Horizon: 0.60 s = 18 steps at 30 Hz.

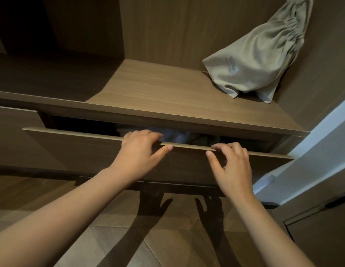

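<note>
**Drawer part-open, both hands on its top rim**

The drawer (81, 151) sits in the lower part of a wooden wardrobe, pulled a short way out towards the near side, so that a dark gap shows between its front panel and the shelf (158, 87) above it. The left hand (138, 149) grips the rim near the middle, with its fingers hooked over into the gap and its thumb on the front face. The right hand (233, 166) is just to the right, fingers bent at the rim and thumb touching the front. I cannot tell whether it clasps the panel or only rests there.

Judging by the narrow gap, the travel is at an early stage if the drawer is being opened, or nearly done if it is being shut. One frame does not settle which.

Inside, only a strip shows: pale folded cloth (177, 136) behind the left fingers and darker items to its right, too dim to name. The drawer's depth and its bottom edge are hidden.

On the far right of the shelf a grey drawstring bag (260, 54) leans against the side wall, its printed mark unreadable. The hands' shadows fall on the floor (52, 199) below.
</note>
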Motion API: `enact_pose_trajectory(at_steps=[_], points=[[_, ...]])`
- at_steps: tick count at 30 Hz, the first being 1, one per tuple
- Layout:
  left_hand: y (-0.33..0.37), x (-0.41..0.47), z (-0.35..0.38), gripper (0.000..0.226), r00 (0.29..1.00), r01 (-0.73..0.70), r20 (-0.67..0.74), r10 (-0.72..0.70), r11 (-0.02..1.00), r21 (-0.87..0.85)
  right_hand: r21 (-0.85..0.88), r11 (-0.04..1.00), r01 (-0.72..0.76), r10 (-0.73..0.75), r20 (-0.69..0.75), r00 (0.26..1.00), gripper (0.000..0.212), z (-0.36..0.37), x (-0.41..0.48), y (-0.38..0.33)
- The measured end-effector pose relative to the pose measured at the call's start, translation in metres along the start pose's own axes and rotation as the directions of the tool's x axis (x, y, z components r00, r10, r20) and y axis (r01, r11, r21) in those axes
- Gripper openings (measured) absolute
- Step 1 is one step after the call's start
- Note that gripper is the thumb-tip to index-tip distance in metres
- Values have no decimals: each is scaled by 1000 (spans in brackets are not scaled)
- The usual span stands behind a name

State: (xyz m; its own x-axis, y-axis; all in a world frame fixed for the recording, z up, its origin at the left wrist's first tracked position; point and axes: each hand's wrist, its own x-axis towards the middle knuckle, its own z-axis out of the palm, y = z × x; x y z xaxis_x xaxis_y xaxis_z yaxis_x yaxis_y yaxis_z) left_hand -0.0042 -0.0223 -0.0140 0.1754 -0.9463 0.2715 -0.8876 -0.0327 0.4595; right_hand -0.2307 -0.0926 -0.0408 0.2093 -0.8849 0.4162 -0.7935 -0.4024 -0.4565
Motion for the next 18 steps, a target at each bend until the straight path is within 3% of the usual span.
enact_pose_trajectory(at_steps=[5,10,14,18], points=[[-1,1,10,59,996,1,90,-8,997,81,92,995,-49,48,9,999,32,-8,-14,8],[-4,-1,19,47,984,62,163,-65,998,24,183,974,-135,128,47,991,21,-12,-25,13],[-5,-3,20,41,948,139,298,-110,987,-78,185,970,-159,155,35,987,9,-17,-32,12],[-5,-11,25,53,908,147,405,-103,986,-79,141,972,-186,177,71,982,7,-23,-40,13]])
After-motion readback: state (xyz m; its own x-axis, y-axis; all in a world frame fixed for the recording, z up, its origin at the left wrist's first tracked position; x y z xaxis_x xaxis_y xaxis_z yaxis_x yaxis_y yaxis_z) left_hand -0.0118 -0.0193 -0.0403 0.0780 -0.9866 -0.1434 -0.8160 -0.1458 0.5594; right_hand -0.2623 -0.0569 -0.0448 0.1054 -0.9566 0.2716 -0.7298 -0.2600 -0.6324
